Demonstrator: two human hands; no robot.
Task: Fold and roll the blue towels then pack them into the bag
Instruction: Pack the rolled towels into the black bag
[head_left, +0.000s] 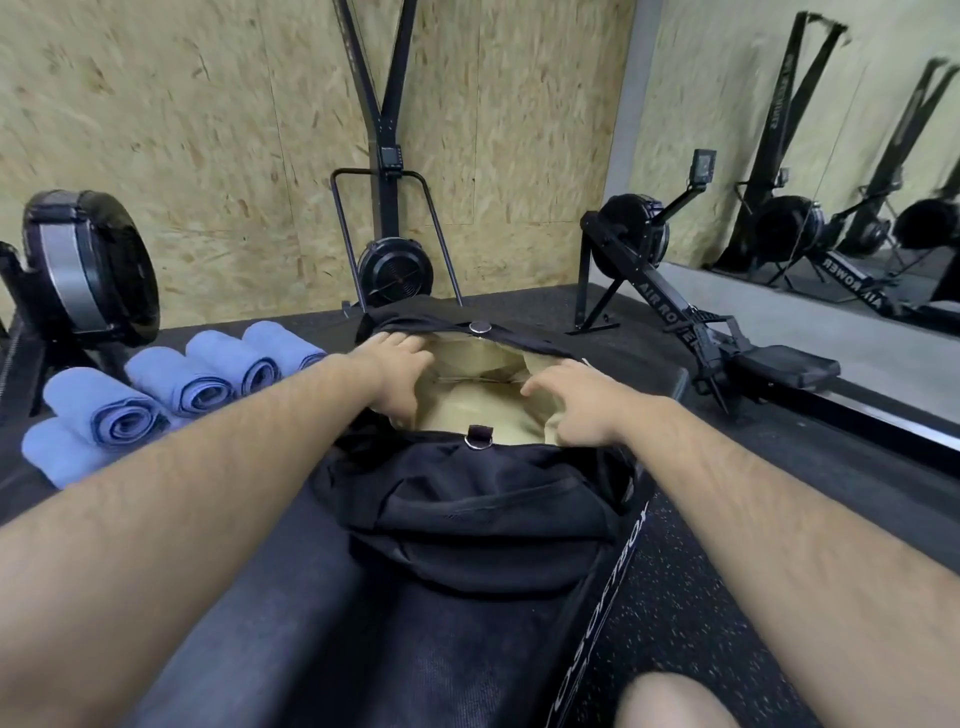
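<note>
A black bag (467, 499) with a tan lining lies open on the dark bench in front of me. My left hand (402, 371) rests on the left edge of the opening, fingers spread over the rim. My right hand (571, 402) is at the right edge, fingers loosely curled toward the lining; whether it pinches the fabric is unclear. Several rolled blue towels (176, 382) lie in a row on the bench to the left of the bag, apart from both hands. No towel shows inside the bag.
A rowing machine (675, 312) stands at the right, its rail running along the floor. A fan machine (395, 270) leans on the wooden wall behind the bag. Another flywheel (88, 265) sits far left. My knee (670, 701) shows at the bottom.
</note>
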